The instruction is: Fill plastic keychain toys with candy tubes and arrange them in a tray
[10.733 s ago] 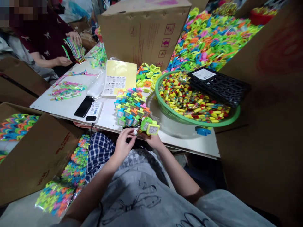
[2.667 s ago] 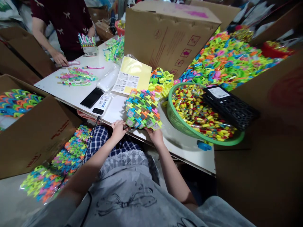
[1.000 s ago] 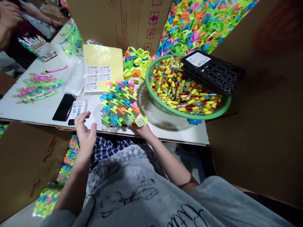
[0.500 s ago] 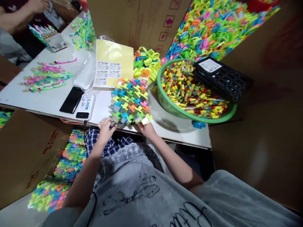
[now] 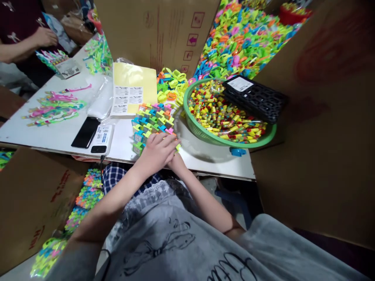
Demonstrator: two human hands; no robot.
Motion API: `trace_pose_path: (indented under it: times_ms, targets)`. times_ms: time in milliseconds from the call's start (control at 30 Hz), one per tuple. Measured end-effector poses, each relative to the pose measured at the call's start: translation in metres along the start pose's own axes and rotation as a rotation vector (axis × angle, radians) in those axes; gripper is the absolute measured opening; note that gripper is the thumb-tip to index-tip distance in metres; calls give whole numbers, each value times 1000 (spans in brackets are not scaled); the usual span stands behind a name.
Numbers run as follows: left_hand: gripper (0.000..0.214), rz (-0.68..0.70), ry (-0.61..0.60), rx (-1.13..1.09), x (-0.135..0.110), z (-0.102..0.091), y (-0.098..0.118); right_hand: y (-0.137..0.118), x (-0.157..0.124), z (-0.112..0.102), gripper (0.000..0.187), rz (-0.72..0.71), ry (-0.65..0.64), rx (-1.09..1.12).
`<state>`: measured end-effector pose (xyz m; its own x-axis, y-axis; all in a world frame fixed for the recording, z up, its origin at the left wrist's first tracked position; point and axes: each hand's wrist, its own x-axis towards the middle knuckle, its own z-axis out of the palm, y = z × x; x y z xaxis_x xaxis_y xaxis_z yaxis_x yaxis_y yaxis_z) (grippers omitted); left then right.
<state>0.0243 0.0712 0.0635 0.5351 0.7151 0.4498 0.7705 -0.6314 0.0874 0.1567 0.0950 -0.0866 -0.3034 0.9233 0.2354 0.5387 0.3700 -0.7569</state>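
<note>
At the table's near edge stands a block of small bright plastic toy pieces [image 5: 155, 121], set in close rows, several with clear windows. My left hand [image 5: 156, 150] lies across its near right corner, fingers stretched out to the right over the pieces. Beneath and beside it, my right hand [image 5: 176, 163] is at the same corner; its fingers are hidden by my left hand, so its grip does not show.
Right of the block, a green basket [image 5: 202, 134] of yellow-and-red capsules carries a black plastic tray [image 5: 258, 99]. Behind are a yellow label sheet [image 5: 140, 74] and a cardboard box [image 5: 131, 31]. A phone [image 5: 84, 132] lies left. Another person's hand [image 5: 45, 37] is far left.
My left hand has moved right from the block's near left corner onto its near right corner, covering part of my right hand. The view has shifted slightly.
</note>
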Motion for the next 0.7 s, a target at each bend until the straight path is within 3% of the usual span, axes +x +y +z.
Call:
trace_pose_path:
  times_ms: [133,367,700]
  targets:
    - [23,44,-203,68,18,14,-7,-7,-1,2,30,5,41,-82]
    - [19,87,-176,70,13,21,-23,-10,2,-2,25,-38,38,-107]
    - [24,123,-305,17,25,15,-22,-22,6,-12,25,44,-36,-131]
